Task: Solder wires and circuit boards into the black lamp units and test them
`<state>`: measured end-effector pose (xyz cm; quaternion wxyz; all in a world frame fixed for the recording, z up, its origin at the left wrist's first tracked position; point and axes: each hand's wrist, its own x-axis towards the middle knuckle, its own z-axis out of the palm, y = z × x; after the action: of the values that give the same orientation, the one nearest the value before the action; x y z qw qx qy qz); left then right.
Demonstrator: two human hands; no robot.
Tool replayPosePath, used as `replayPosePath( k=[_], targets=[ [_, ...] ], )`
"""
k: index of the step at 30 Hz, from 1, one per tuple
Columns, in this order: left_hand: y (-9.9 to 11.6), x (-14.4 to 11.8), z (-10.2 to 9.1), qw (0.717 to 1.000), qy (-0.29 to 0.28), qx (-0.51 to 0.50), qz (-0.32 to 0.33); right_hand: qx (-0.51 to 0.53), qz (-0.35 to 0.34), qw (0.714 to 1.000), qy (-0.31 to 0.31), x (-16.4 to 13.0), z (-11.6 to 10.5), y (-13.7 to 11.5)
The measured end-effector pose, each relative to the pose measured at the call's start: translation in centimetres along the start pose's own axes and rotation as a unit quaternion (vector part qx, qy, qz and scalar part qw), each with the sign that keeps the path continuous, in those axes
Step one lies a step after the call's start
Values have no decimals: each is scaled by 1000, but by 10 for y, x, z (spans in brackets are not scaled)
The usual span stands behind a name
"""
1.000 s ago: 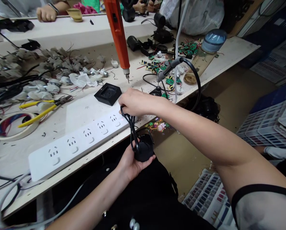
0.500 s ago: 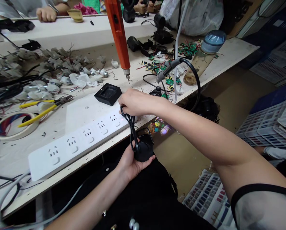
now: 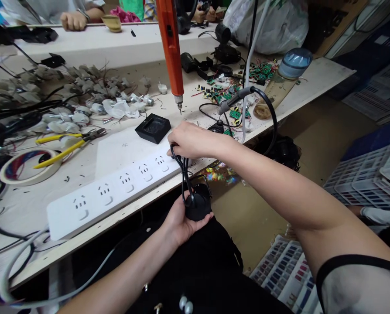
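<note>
My left hand (image 3: 181,223), palm up below the bench edge, is closed around a black round projector lamp (image 3: 199,208) with a bracket on it. A bundled black cord (image 3: 183,168) runs from the lamp up to my right hand (image 3: 193,140). That hand is closed over the far end of a white power strip (image 3: 126,183), its fingers on the cord's end. Whatever plug is there stays hidden under the fingers. Coloured light spots (image 3: 221,172) show just past the lamp. A black square holder (image 3: 153,127) sits beyond the strip.
An orange electric screwdriver (image 3: 170,48) hangs over the bench. Yellow-handled pliers (image 3: 64,150) lie across a tape roll (image 3: 7,174), near piled small motors. A soldering iron (image 3: 236,99), circuit boards (image 3: 236,113) and a bottle (image 3: 280,83) are to the right. Another person's hand (image 3: 73,21) rests opposite.
The view has shifted slightly, so the bench things appear further right. Both hands keep nearly the same pose, with the lamp and cord still held.
</note>
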<state>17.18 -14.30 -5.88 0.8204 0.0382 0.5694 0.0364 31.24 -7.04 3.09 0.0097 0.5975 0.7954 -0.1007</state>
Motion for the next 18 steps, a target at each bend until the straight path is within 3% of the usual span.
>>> replayPosePath(
  k=[10,14,18],
  targets=[
    [-1,-5,-7,1000,-21,3,-7,15,22,1000,-2,-5,-2,-2],
    [0,-22,-25,998,-41,39,-39,6,34,999,-9,-5,-3,-5],
    [3,-48,-46,998,-22,44,-30,-6,39,999,-13,-2,-3,-7]
  ],
)
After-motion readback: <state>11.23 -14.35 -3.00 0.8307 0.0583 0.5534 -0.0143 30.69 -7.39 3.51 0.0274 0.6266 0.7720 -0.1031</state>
